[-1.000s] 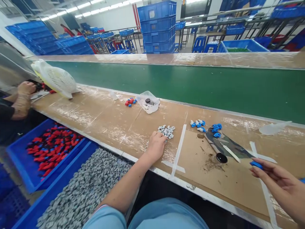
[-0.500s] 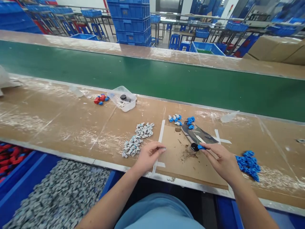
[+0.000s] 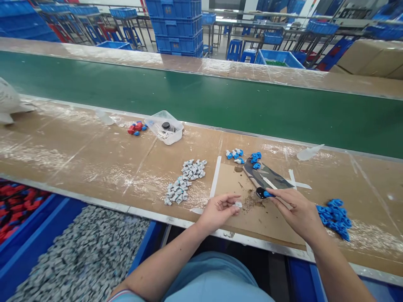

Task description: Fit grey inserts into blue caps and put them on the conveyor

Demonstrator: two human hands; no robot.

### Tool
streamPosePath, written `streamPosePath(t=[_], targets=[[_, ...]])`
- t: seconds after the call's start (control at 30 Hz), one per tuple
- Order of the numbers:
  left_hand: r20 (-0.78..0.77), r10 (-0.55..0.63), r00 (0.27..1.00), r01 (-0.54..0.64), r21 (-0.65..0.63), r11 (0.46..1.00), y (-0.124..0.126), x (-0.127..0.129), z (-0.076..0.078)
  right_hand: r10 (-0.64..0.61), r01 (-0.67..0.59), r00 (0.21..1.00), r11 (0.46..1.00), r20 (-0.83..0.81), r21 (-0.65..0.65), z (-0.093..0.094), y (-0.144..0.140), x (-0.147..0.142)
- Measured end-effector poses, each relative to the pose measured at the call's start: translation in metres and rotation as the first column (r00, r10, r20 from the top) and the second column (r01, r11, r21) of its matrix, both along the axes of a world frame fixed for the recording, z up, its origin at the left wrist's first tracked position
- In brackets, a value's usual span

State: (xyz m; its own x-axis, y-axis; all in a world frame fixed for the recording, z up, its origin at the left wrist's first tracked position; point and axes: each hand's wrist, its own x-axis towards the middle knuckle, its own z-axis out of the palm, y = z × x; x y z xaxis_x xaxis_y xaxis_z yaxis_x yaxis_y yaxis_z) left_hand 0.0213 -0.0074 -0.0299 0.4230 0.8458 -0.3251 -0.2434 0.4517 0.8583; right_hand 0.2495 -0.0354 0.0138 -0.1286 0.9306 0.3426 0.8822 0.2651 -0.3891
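Note:
Between the thumb and fingers of my left hand (image 3: 219, 213) is a small grey plastic part (image 3: 238, 204), held over the cardboard sheet (image 3: 231, 180). My right hand (image 3: 297, 209) pinches a small blue plastic part (image 3: 268, 193) at the rim of a little pot of black liquid (image 3: 260, 193). Behind the pot, a white pen-like tool (image 3: 269, 182) lies on a camouflage-patterned cloth (image 3: 277, 178). A heap of grey parts (image 3: 178, 188) is left of the sheet, and a pile of blue parts (image 3: 335, 218) sits to the right of my right hand.
Joined blue-and-grey pieces (image 3: 235, 155) and a few blue parts (image 3: 256, 157) lie behind the sheet. A clear tub (image 3: 176, 136), red-and-blue pieces (image 3: 137, 127) and a translucent nozzle (image 3: 309, 152) are near the green conveyor belt (image 3: 201, 102). A bin of grey parts (image 3: 82, 251) is below left.
My left hand has moved right with the grey part, from beside the grey heap to over the cardboard near the pot. My right hand stays at the pot with the blue part.

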Motion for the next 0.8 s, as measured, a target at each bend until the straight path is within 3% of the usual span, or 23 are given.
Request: streamPosePath(t=[0.17,0.27,0.37,0.47,0.8], targets=[[-0.028,-0.007,1.0,0.007,-0.014,1.0,-0.002,0.007,-0.003,-0.135,0.134,0.983,0.991,-0.123,-0.015,0.001,-0.003,0.0],[-0.012,0.002,1.0,-0.002,-0.007,1.0,-0.004,0.01,-0.004,-0.258,0.231,0.928,0.964,-0.268,-0.13,0.001,-0.006,-0.001],[0.01,-0.008,1.0,0.008,-0.008,1.0,-0.005,0.014,-0.007,-0.296,0.173,0.842,0.94,-0.45,-0.296,0.001,-0.009,-0.007],[0.054,-0.014,0.998,0.014,0.001,1.0,-0.005,0.016,-0.01,-0.269,0.077,0.784,0.937,-0.56,-0.342,-0.001,-0.014,-0.019],[0.135,-0.041,0.99,0.035,0.052,0.998,-0.008,0.016,-0.014,-0.06,-0.008,0.923,0.985,-0.38,-0.174,-0.007,-0.024,-0.052]])
